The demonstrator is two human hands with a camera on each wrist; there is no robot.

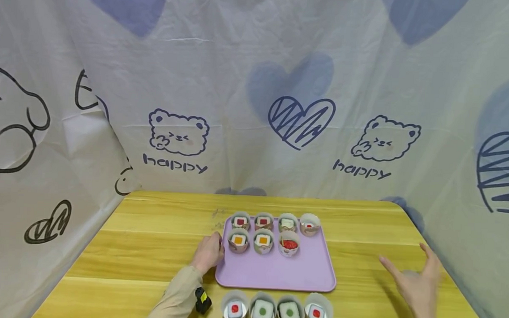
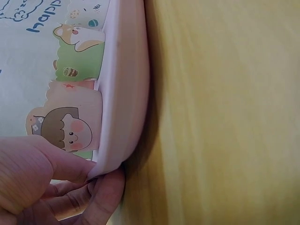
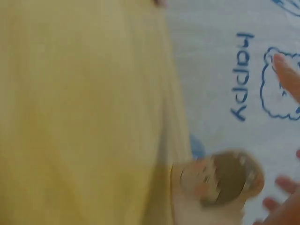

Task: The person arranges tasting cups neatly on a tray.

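Note:
My left hand [image 1: 209, 252] grips the left rim of a lilac tray [image 1: 275, 274]; in the left wrist view the thumb [image 2: 70, 161] lies over the rim, with fingers beneath. Printed paper cups stand in two rows on the tray, holding white squares with red or orange centres; one holds a red filling [image 1: 289, 244]. Right of the tray, my right hand [image 1: 420, 289] is raised with thumb and fingers spread apart. A blurred paper cup with a child's face [image 3: 215, 183] appears beside its fingers in the right wrist view; I cannot tell whether they touch.
Along the near side of the tray stands a row of several cups [image 1: 263, 310] with green or red-centred pieces. Below is a yellow wood-grain table [image 1: 142, 239]. A pale printed curtain [image 1: 238, 149] hangs behind it and at both sides.

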